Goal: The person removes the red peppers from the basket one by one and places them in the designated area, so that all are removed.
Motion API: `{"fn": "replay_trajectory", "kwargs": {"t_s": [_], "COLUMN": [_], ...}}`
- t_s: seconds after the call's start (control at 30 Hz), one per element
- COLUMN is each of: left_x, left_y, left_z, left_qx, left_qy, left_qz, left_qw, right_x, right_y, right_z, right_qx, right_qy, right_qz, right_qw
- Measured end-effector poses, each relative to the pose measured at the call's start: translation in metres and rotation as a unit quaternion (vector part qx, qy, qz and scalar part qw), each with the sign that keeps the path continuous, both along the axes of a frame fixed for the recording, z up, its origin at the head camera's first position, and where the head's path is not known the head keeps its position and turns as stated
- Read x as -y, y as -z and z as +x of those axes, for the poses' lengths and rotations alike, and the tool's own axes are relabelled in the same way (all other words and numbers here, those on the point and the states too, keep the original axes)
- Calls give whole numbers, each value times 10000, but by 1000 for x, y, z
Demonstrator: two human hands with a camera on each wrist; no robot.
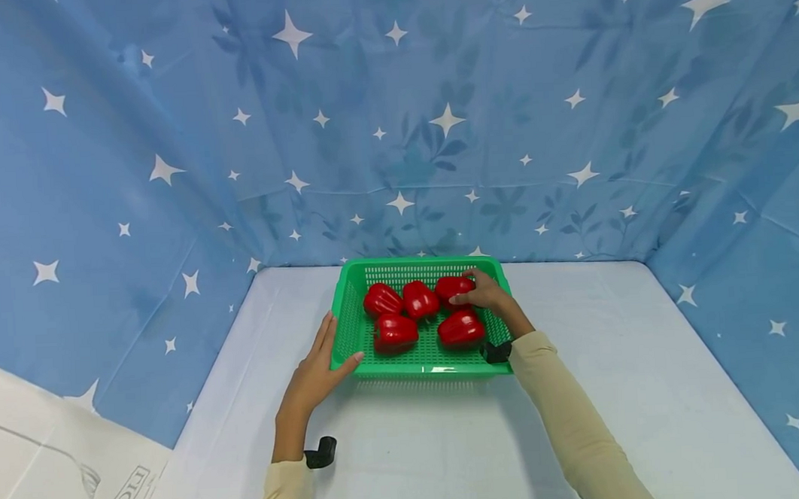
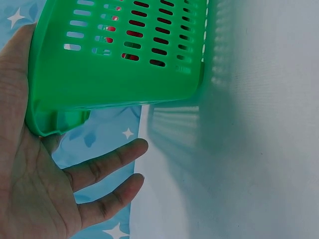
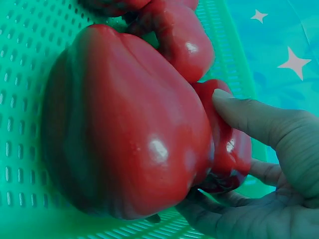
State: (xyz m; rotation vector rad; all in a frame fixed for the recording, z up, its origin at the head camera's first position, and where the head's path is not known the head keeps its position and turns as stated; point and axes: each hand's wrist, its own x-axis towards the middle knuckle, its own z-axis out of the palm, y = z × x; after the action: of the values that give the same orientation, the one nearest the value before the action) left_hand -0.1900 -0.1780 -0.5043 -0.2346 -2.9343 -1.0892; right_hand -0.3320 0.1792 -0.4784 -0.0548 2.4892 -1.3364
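Several glossy red bell peppers lie in a green slotted basket (image 1: 385, 368). My right hand (image 1: 484, 290) reaches over its right side and grips the back right bell pepper (image 1: 447, 288). In the right wrist view the thumb (image 3: 249, 115) presses that pepper's upper side, and the fingers curl behind and under it. The front right bell pepper (image 3: 134, 129) fills the foreground there and partly hides it. My left hand (image 1: 313, 377) rests at the basket's front left corner, with its fingers extended along the outside and the thumb over the front rim.
The basket stands on a white-covered table (image 1: 410, 452) near its back edge. A blue curtain (image 1: 367, 153) with white stars hangs behind and along both sides. Inside the basket, two more peppers lie at the back, left and middle, and a front left pepper (image 1: 395, 333) lies nearer me.
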Motion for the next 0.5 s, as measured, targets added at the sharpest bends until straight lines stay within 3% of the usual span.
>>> {"fn": "replay_trajectory", "kwargs": {"t_s": [0.5], "left_x": [0], "left_y": [-2], "left_z": [1], "left_qx": [68], "left_qy": [-1], "left_qz": [-34], "left_qw": [10000], "right_x": [0], "right_y": [-9], "right_z": [5], "right_qx": [87], "right_qy": [85], "right_qz": [17], "right_qw": [9999]}}
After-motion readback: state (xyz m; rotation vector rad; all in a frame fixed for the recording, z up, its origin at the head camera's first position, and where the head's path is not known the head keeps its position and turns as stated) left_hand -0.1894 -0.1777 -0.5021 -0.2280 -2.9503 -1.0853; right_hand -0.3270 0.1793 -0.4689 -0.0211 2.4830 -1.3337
